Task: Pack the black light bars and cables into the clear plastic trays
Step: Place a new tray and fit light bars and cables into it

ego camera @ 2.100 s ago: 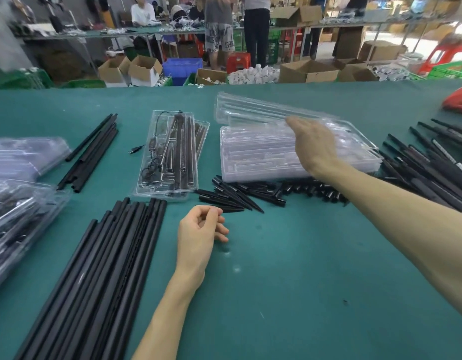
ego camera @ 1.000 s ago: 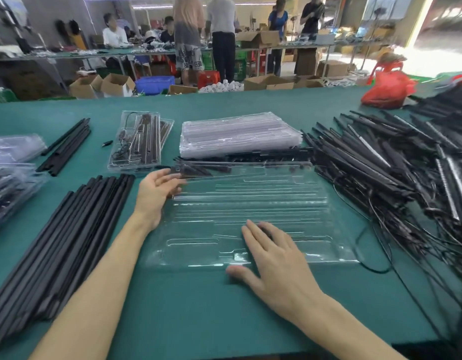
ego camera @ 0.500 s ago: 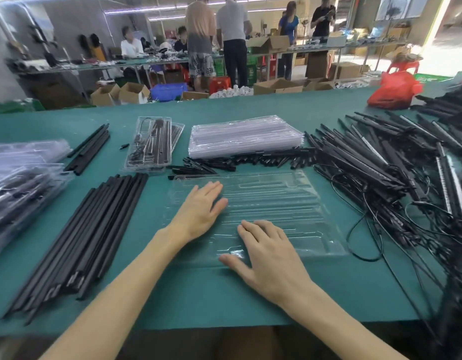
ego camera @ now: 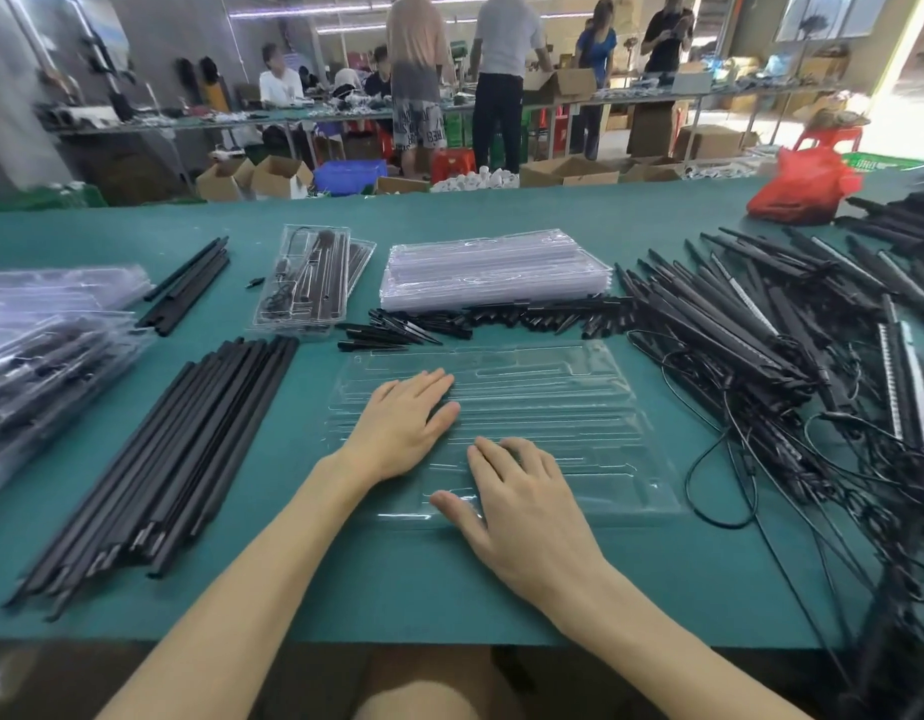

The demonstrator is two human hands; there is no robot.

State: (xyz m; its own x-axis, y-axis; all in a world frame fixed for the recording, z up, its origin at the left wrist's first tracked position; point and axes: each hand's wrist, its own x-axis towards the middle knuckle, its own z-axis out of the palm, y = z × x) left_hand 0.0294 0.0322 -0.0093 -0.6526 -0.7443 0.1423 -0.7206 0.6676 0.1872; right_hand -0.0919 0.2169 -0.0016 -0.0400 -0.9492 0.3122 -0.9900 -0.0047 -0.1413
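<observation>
A: In the head view, our left hand (ego camera: 402, 428) lies palm down on the left part of the empty clear tray (ego camera: 579, 402), fingers straight and close together.

B: And our right hand (ego camera: 522, 501) rests flat on the tray's near edge, fingers a little spread, thumb out to the left. Neither hand grips anything.

A: The tray sits on the green table (ego camera: 449, 584), in the near middle, with nothing in its grooves.

B: Just left of it we have a long bundle of plain black bars (ego camera: 179, 449). To the right lies the tangled heap of light bars and cables (ego camera: 761, 330), one cable looping close to the tray's right edge.

A: Beyond the tray runs a row of small black pieces (ego camera: 501, 317), and behind them the stack of empty trays (ego camera: 496, 272).

B: Left of that stack is a packed tray (ego camera: 306, 283), with a smaller bundle of bars (ego camera: 189, 285) farther left. Bagged trays (ego camera: 44, 345) lie at the left edge.
</observation>
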